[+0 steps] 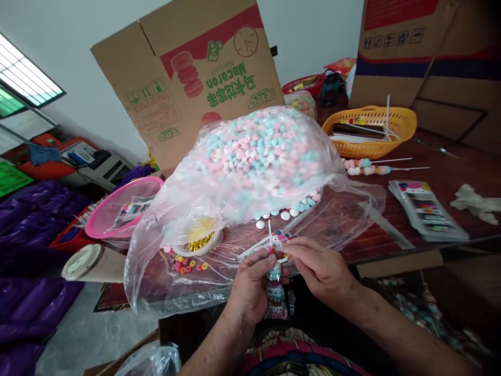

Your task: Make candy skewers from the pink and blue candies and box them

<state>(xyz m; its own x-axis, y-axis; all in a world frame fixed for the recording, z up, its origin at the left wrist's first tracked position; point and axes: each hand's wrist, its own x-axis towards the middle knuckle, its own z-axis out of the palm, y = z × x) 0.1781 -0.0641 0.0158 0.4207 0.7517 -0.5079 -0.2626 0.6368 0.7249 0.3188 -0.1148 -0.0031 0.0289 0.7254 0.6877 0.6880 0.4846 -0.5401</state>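
Note:
Upright in my left hand (254, 277) is a clear-wrapped candy skewer (276, 292), its pale blue and pink pieces below and its white stick (270, 232) pointing up. The fingers close around the gathered neck of the wrapper. My right hand (321, 263) pinches at that neck from the other side; a little gold shows there, but what the fingertips hold is too small to make out. Just behind the hands lies a printed packet (250, 250). Beyond it rests a big clear plastic bag (250, 190) full of pink, blue and white candies.
On the left are a bowl of gold strips (213, 245), loose candy rings (183, 263), a pink basket (105, 227) and a lidded paper cup (97, 263). At right stand a yellow basket (376, 151), finished skewers (368, 169), stacked printed packets (430, 211) and a ruler-like strip (385, 224).

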